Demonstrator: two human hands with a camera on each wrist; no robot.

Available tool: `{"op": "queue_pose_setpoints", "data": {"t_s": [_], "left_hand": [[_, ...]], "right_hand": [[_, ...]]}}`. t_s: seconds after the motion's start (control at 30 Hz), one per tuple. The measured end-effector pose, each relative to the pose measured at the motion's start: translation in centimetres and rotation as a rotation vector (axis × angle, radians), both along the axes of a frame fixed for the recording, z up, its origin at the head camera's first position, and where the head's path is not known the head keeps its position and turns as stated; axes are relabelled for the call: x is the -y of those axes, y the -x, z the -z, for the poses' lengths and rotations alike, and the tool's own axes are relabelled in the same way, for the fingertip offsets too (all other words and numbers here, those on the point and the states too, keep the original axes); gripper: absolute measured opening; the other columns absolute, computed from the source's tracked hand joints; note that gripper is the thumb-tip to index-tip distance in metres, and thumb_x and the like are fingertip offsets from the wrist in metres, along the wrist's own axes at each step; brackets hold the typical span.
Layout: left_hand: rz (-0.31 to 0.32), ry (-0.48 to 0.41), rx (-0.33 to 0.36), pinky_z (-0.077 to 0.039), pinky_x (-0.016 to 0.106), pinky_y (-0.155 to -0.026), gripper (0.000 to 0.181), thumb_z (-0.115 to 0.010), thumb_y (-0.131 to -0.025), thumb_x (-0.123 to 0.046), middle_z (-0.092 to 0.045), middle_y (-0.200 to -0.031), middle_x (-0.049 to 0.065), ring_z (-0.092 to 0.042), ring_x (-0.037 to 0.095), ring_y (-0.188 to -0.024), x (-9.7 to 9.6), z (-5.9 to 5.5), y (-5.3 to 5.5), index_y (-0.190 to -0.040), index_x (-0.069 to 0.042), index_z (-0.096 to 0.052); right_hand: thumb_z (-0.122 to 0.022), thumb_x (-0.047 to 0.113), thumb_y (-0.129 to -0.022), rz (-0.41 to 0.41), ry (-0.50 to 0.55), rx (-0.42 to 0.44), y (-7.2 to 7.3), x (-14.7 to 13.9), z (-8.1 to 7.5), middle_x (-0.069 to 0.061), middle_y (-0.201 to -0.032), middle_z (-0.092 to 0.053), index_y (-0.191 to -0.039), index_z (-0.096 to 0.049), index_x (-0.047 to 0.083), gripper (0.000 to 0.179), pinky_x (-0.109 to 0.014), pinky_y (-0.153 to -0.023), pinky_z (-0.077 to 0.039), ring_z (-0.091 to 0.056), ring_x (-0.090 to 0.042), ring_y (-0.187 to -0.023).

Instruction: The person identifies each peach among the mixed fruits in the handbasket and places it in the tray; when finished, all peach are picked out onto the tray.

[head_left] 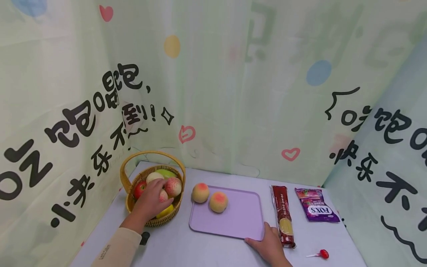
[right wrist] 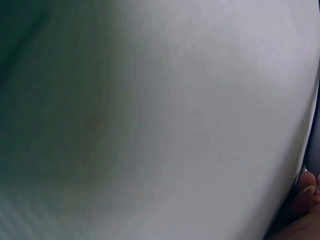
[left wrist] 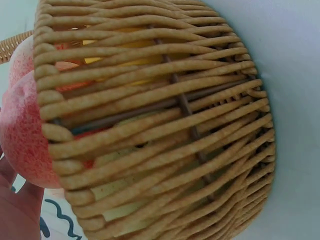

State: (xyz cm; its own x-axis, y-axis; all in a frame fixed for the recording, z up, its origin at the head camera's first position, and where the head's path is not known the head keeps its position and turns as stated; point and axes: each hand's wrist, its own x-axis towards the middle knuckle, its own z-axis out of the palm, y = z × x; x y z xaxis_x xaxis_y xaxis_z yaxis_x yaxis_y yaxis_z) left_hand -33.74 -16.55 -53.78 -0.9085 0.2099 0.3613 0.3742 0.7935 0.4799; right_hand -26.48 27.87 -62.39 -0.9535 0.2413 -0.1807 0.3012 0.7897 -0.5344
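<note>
At the wicker basket [head_left: 155, 222], my left hand [head_left: 151, 200] reaches in over the rim and grips a small pink peach [head_left: 163, 195]. From the left wrist view, fingers [left wrist: 27, 207] curl against a pink peach [left wrist: 25, 132] just above the rim. Around it in the basket are another pink peach [head_left: 173, 187], a red apple [head_left: 139, 189], a pale round fruit [head_left: 154, 177] and a yellow fruit [head_left: 165, 211]. My right hand [head_left: 268, 244] holds the near right corner of a purple tray [head_left: 230, 226]. Two yellow-orange peaches [head_left: 218, 202] [head_left: 200, 193] sit at the tray's left.
Right of the tray lies a long dark red snack packet [head_left: 283, 217]. Beyond it is a purple candy bag [head_left: 317, 205]. A red lollipop [head_left: 323, 254] lies near the front right. Printed curtains [head_left: 217, 111] enclose the white table [head_left: 186, 248] at the back and sides.
</note>
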Motion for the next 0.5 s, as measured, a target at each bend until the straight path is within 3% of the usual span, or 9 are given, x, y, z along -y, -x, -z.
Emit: {"op": "queue_pose_setpoints", "data": {"t_s": [0.2,0.5], "left_hand": [[-0.018,0.002,0.045,-0.052,0.052,-0.105,0.07,-0.085,-0.084,-0.034,-0.053,-0.143,0.01,-0.051,0.029,-0.131,0.33,0.18,-0.04,-0.143,-0.012,-0.054],[-0.018,0.005,0.053,-0.052,0.053,-0.104,0.072,-0.085,-0.084,-0.034,-0.052,-0.144,0.01,-0.05,0.03,-0.132,0.55,0.35,-0.19,-0.143,-0.011,-0.053]], "right_hand": [[-0.085,0.074,-0.06,-0.002,-0.012,-0.008,-0.13,0.1,-0.03,-0.034,-0.126,-0.049,-0.15,-0.032,-0.015,0.137,-0.061,-0.103,-0.046,-0.051,-0.037,-0.107],[-0.085,0.074,-0.058,0.009,-0.003,0.001,-0.14,0.12,-0.02,-0.034,-0.128,-0.048,-0.15,-0.032,-0.015,0.139,-0.062,-0.104,-0.045,-0.051,-0.037,-0.108]]}}
